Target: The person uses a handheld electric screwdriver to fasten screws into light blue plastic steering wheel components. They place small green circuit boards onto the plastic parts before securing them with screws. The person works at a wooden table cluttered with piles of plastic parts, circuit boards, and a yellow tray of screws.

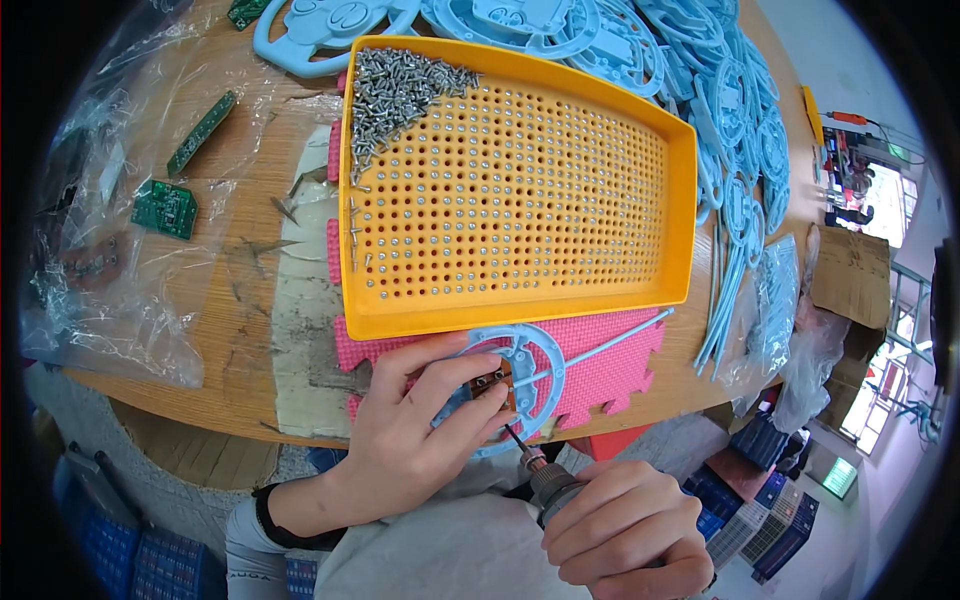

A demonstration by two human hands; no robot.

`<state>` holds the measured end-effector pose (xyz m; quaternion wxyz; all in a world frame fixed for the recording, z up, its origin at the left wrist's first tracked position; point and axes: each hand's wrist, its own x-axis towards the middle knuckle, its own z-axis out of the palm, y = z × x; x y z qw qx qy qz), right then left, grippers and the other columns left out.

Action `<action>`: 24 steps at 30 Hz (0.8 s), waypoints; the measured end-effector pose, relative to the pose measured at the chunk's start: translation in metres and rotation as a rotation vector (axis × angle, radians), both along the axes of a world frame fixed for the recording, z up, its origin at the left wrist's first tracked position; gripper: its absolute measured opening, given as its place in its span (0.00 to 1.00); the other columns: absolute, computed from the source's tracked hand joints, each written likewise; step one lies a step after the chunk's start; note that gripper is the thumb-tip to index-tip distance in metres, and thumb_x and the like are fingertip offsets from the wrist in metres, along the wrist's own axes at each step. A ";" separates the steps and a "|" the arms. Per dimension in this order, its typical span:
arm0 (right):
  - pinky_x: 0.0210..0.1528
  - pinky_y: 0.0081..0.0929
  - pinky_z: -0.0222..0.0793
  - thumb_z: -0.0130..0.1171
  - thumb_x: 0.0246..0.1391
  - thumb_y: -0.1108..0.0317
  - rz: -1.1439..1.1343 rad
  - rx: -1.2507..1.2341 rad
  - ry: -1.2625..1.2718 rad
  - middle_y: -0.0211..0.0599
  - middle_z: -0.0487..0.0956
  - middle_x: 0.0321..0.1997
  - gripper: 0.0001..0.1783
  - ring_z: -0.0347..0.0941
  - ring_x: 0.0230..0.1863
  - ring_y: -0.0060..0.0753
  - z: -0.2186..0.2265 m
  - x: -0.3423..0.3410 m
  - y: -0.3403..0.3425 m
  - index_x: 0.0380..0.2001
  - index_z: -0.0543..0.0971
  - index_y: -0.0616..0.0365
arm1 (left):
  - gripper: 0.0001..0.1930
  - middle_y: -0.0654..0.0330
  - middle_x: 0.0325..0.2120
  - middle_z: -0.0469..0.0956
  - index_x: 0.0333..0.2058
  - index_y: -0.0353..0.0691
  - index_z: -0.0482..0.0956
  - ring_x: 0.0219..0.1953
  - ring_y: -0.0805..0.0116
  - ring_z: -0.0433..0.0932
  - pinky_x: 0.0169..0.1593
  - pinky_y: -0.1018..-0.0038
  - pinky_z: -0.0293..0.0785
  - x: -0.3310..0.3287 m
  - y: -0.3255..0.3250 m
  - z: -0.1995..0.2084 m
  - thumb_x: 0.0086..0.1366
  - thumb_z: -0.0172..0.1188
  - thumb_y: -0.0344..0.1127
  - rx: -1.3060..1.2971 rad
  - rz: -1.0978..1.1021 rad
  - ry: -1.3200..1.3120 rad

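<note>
My left hand (405, 430) grips a round light-blue plastic part (548, 400) at the mat's front edge, its fingers pressing around a small brown circuit board (487, 381) set inside the ring. A thin light-blue rod (620, 340) reaches from the part toward the right. Wrapped around the body of an electric screwdriver (550, 478) is my right hand (630, 530). The screwdriver's dark bit points up and left, with its tip at the part's lower rim beside my left fingertips. Whether the tip touches a screw is too small to tell.
Beyond my hands, a yellow perforated tray (520, 318) holds many upright screws and a loose screw pile (400, 95). Under it lies a pink foam mat (610, 370). Light-blue plastic parts (730, 110) heap behind and right. Green circuit boards (165, 209) lie on plastic film at left.
</note>
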<state>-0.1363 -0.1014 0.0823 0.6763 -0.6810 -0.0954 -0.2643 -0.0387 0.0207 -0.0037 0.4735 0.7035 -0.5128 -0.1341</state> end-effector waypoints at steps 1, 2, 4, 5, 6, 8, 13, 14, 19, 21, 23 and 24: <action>0.15 0.24 0.66 0.59 0.55 0.50 0.003 0.009 -0.008 0.38 0.69 0.14 0.25 0.67 0.12 0.31 -0.002 0.000 0.000 0.28 0.66 0.65 | 0.16 0.60 0.41 0.76 0.34 0.40 0.80 0.47 0.56 0.70 0.42 0.69 0.72 0.000 0.001 -0.001 0.44 0.70 0.30 0.008 -0.001 -0.001; 0.14 0.24 0.66 0.59 0.55 0.52 0.007 0.017 -0.017 0.38 0.69 0.14 0.24 0.66 0.12 0.31 -0.005 0.001 0.000 0.28 0.66 0.65 | 0.16 0.60 0.41 0.76 0.35 0.39 0.80 0.47 0.56 0.70 0.42 0.69 0.72 0.000 0.002 -0.001 0.44 0.70 0.30 0.016 -0.002 -0.002; 0.14 0.23 0.65 0.58 0.56 0.60 0.033 0.055 -0.075 0.38 0.70 0.14 0.18 0.66 0.12 0.30 -0.014 0.005 -0.001 0.27 0.67 0.65 | 0.16 0.59 0.41 0.76 0.35 0.39 0.80 0.47 0.55 0.70 0.42 0.69 0.72 0.000 0.003 -0.004 0.45 0.70 0.30 0.023 -0.001 -0.002; 0.14 0.23 0.65 0.57 0.56 0.64 0.060 0.063 -0.099 0.38 0.70 0.14 0.15 0.66 0.12 0.30 -0.015 0.009 -0.002 0.26 0.68 0.66 | 0.16 0.59 0.41 0.76 0.35 0.39 0.80 0.47 0.55 0.70 0.42 0.69 0.72 0.001 0.004 -0.004 0.45 0.70 0.30 0.013 -0.004 0.008; 0.14 0.23 0.65 0.56 0.55 0.68 0.118 0.077 -0.137 0.38 0.70 0.14 0.12 0.66 0.12 0.30 -0.018 0.012 -0.009 0.25 0.68 0.66 | 0.16 0.59 0.41 0.76 0.35 0.39 0.80 0.47 0.55 0.70 0.42 0.69 0.72 0.001 0.002 -0.003 0.45 0.69 0.30 0.008 -0.013 0.015; 0.14 0.23 0.65 0.54 0.52 0.76 0.220 0.104 -0.148 0.39 0.70 0.14 0.07 0.65 0.12 0.29 -0.016 0.016 -0.017 0.23 0.69 0.65 | 0.16 0.59 0.41 0.75 0.35 0.39 0.80 0.47 0.55 0.70 0.42 0.69 0.72 0.003 0.001 -0.002 0.45 0.69 0.30 0.001 -0.029 0.027; 0.15 0.24 0.66 0.54 0.53 0.73 0.300 0.087 -0.074 0.39 0.72 0.15 0.06 0.65 0.12 0.29 0.008 0.013 -0.031 0.27 0.69 0.64 | 0.15 0.61 0.40 0.76 0.34 0.40 0.81 0.45 0.57 0.70 0.43 0.69 0.71 0.003 0.000 0.001 0.44 0.70 0.30 0.024 -0.002 0.015; 0.15 0.25 0.66 0.55 0.55 0.70 0.289 0.080 -0.069 0.39 0.72 0.15 0.08 0.66 0.12 0.29 0.016 0.013 -0.035 0.30 0.69 0.64 | 0.15 0.61 0.40 0.76 0.34 0.40 0.81 0.45 0.57 0.70 0.43 0.69 0.70 0.003 -0.001 0.002 0.44 0.71 0.30 0.027 0.005 0.013; 0.13 0.13 0.64 0.58 0.51 0.48 -0.361 -0.047 -0.223 0.29 0.69 0.11 0.25 0.66 0.10 0.20 0.014 0.002 -0.061 0.33 0.66 0.61 | 0.15 0.62 0.40 0.76 0.32 0.41 0.82 0.45 0.58 0.71 0.43 0.70 0.70 0.001 -0.001 -0.001 0.43 0.71 0.30 0.022 0.001 0.005; 0.13 0.22 0.65 0.55 0.53 0.42 -0.394 -0.141 -0.204 0.34 0.70 0.15 0.31 0.67 0.11 0.27 0.008 0.003 -0.077 0.38 0.64 0.62 | 0.14 0.62 0.40 0.77 0.32 0.41 0.82 0.44 0.58 0.71 0.43 0.70 0.70 0.002 -0.002 0.000 0.43 0.72 0.30 0.024 0.002 0.000; 0.13 0.26 0.65 0.53 0.53 0.38 -0.414 -0.171 -0.262 0.38 0.71 0.17 0.35 0.67 0.12 0.31 -0.009 0.006 -0.087 0.41 0.62 0.64 | 0.14 0.62 0.40 0.77 0.32 0.42 0.82 0.44 0.59 0.71 0.43 0.70 0.69 0.001 -0.002 -0.001 0.42 0.72 0.31 0.032 0.005 -0.004; 0.14 0.26 0.65 0.53 0.53 0.38 -0.409 -0.166 -0.258 0.38 0.71 0.17 0.36 0.67 0.13 0.31 -0.014 0.008 -0.090 0.41 0.62 0.65 | 0.15 0.63 0.40 0.77 0.32 0.42 0.82 0.46 0.57 0.70 0.45 0.69 0.69 0.000 0.000 -0.002 0.41 0.72 0.31 0.041 0.009 0.013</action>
